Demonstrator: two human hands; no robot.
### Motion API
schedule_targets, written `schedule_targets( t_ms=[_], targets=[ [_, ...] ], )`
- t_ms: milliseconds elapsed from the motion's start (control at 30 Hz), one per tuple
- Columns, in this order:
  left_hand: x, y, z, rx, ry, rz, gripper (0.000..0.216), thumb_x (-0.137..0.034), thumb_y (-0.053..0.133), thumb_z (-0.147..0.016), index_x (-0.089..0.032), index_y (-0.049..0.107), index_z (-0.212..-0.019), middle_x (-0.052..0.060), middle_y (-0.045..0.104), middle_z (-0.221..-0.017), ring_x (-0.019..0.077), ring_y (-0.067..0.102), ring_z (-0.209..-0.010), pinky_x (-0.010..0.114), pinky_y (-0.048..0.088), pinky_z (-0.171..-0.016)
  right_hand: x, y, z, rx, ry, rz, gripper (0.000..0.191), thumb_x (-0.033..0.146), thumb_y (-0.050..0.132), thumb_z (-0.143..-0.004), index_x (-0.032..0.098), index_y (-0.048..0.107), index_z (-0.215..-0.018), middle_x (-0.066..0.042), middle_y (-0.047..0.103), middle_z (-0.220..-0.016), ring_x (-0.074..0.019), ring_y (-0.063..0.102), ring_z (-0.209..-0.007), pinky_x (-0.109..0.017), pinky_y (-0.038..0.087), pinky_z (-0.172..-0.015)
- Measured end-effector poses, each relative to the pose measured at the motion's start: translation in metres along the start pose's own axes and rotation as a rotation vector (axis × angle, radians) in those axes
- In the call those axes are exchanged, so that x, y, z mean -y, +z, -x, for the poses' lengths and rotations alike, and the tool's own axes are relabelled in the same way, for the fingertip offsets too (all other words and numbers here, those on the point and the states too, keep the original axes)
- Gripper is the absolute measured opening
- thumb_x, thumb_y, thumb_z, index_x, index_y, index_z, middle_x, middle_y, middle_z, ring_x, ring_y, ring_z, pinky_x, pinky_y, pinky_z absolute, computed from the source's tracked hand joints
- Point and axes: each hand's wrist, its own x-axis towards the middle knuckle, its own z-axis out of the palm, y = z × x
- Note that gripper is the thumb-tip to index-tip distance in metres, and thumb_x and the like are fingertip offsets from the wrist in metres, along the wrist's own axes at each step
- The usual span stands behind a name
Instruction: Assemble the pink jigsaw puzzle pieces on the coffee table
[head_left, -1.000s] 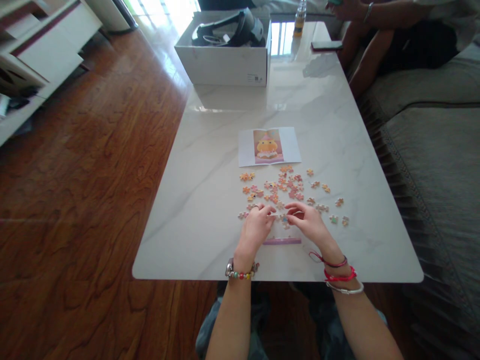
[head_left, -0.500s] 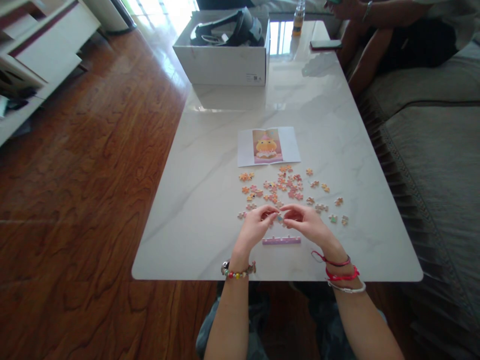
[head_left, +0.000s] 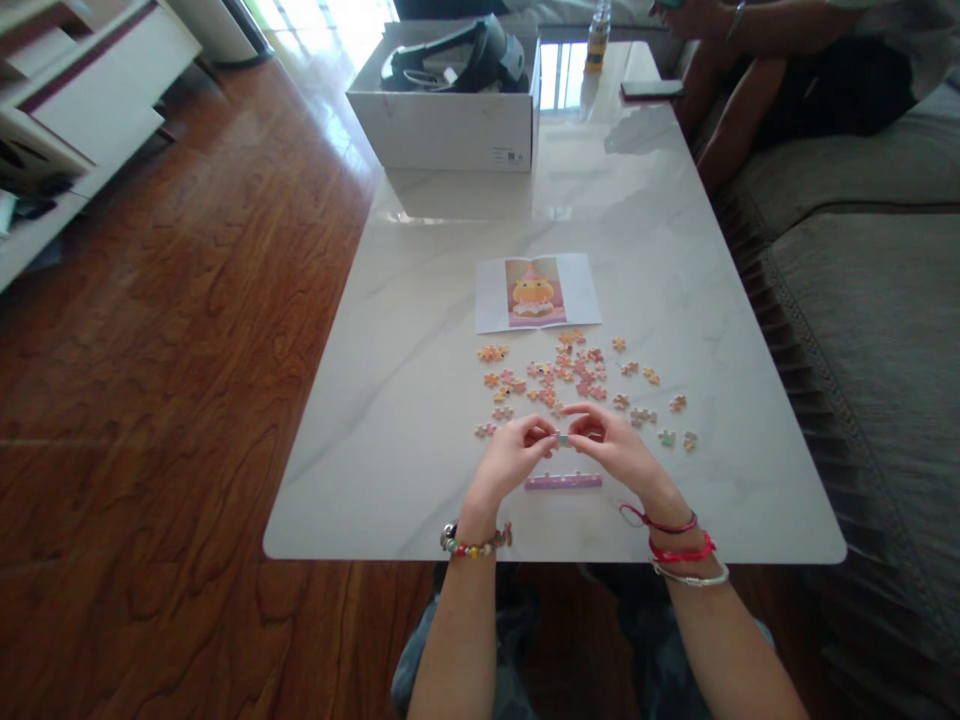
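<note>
A small bluish puzzle piece (head_left: 563, 440) is pinched between my left hand (head_left: 520, 446) and my right hand (head_left: 609, 444), both closed on it at the fingertips. Just below them lies a joined purple strip of puzzle pieces (head_left: 563, 482). Loose orange and pink puzzle pieces (head_left: 581, 368) are spread beyond my fingers, and a few with green or white (head_left: 666, 438) lie to the right. Behind the pieces is a creased paper sheet (head_left: 581, 288) with a picture of a yellow figure in a pink hat.
On the marble-patterned table (head_left: 420, 400), a white box (head_left: 457, 130) holds a black headset (head_left: 480, 60). A bottle (head_left: 597, 38) and a phone (head_left: 651, 90) stand and lie at the far right. Another person (head_left: 810, 60) sits on the grey sofa (head_left: 870, 300).
My fingertips have drawn closer together on the puzzle piece, which has turned to lie flatter between them. My right hand has shifted slightly left. The strip and loose pieces look unmoved.
</note>
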Motion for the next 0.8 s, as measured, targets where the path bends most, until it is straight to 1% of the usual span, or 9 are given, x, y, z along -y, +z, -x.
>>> schedule_targets(
  t_ms=[133,233,333,400,433,533,567,667,800],
  targets=[
    [0.000,0.000,0.001,0.129,-0.027,0.079,0.015,-0.026,0.055,-0.072,-0.015,0.058,-0.083,0.002,0.064,-0.071,0.0109,0.059,-0.063,0.020,0.043,-0.053,0.001,-0.001,-0.001,-0.018,-0.011,-0.094,0.035,0.025,0.058,-0.069,0.018,0.052,-0.102,-0.002,0.062,-0.077,-0.0129,0.059,-0.071,-0.026,0.049,-0.063],
    [-0.002,0.003,0.001,0.102,-0.061,0.093,0.015,-0.026,0.056,-0.072,-0.015,0.057,-0.082,0.003,0.064,-0.071,0.0111,0.060,-0.062,0.020,0.044,-0.054,0.000,0.000,-0.001,-0.087,0.027,-0.160,0.041,0.028,0.063,-0.066,0.020,0.049,-0.104,-0.003,0.063,-0.082,-0.0147,0.061,-0.077,-0.028,0.050,-0.068],
    [0.000,0.005,0.000,0.082,-0.065,0.061,0.016,-0.027,0.058,-0.071,-0.015,0.056,-0.081,0.003,0.065,-0.071,0.0118,0.061,-0.063,0.021,0.045,-0.055,-0.004,0.000,-0.001,-0.142,0.041,-0.146,0.038,0.028,0.065,-0.064,0.019,0.050,-0.097,-0.002,0.062,-0.079,-0.0150,0.061,-0.076,-0.028,0.051,-0.068],
    [0.002,0.003,0.000,0.051,-0.056,0.014,0.017,-0.028,0.059,-0.071,-0.016,0.056,-0.083,0.003,0.065,-0.074,0.0116,0.061,-0.061,0.021,0.046,-0.054,-0.006,-0.001,-0.001,-0.159,0.037,-0.076,0.029,0.028,0.065,-0.064,0.018,0.053,-0.088,-0.002,0.062,-0.076,-0.0151,0.062,-0.072,-0.028,0.051,-0.066],
    [0.003,0.002,0.000,0.004,-0.054,-0.028,0.018,-0.029,0.059,-0.071,-0.017,0.056,-0.083,0.003,0.065,-0.076,0.0111,0.060,-0.060,0.021,0.046,-0.053,-0.006,-0.001,0.000,-0.161,0.033,-0.021,0.023,0.027,0.065,-0.064,0.018,0.055,-0.083,-0.002,0.062,-0.075,-0.0152,0.062,-0.070,-0.028,0.051,-0.064],
    [0.004,-0.006,0.001,-0.202,-0.048,-0.231,0.015,-0.029,0.057,-0.073,-0.017,0.056,-0.083,0.002,0.064,-0.080,0.0101,0.058,-0.059,0.022,0.045,-0.055,-0.006,0.000,0.000,-0.152,-0.014,0.198,0.006,0.023,0.061,-0.068,0.017,0.060,-0.071,-0.003,0.061,-0.073,-0.0147,0.061,-0.066,-0.027,0.050,-0.062],
    [0.004,-0.007,0.000,-0.246,-0.040,-0.302,0.013,-0.028,0.057,-0.074,-0.018,0.056,-0.082,0.002,0.064,-0.080,0.0101,0.058,-0.060,0.022,0.045,-0.057,-0.006,0.001,-0.001,-0.160,-0.043,0.272,0.004,0.020,0.059,-0.069,0.018,0.062,-0.069,-0.003,0.061,-0.074,-0.0142,0.060,-0.066,-0.027,0.049,-0.062],
    [0.005,-0.007,-0.001,-0.245,0.000,-0.463,0.008,-0.022,0.058,-0.073,-0.018,0.057,-0.079,0.001,0.063,-0.077,0.0112,0.058,-0.066,0.023,0.044,-0.062,-0.006,0.006,-0.003,-0.207,-0.124,0.444,0.012,0.013,0.055,-0.071,0.018,0.066,-0.069,-0.004,0.060,-0.077,-0.0137,0.058,-0.068,-0.027,0.047,-0.065],
    [0.006,0.000,-0.004,-0.219,0.040,-0.613,0.007,-0.019,0.060,-0.071,-0.019,0.057,-0.077,0.001,0.061,-0.074,0.0127,0.056,-0.070,0.024,0.042,-0.066,-0.007,0.014,-0.006,-0.239,-0.185,0.546,0.015,0.010,0.053,-0.072,0.018,0.066,-0.073,-0.004,0.058,-0.078,-0.0144,0.057,-0.072,-0.028,0.046,-0.069]
  ],
)
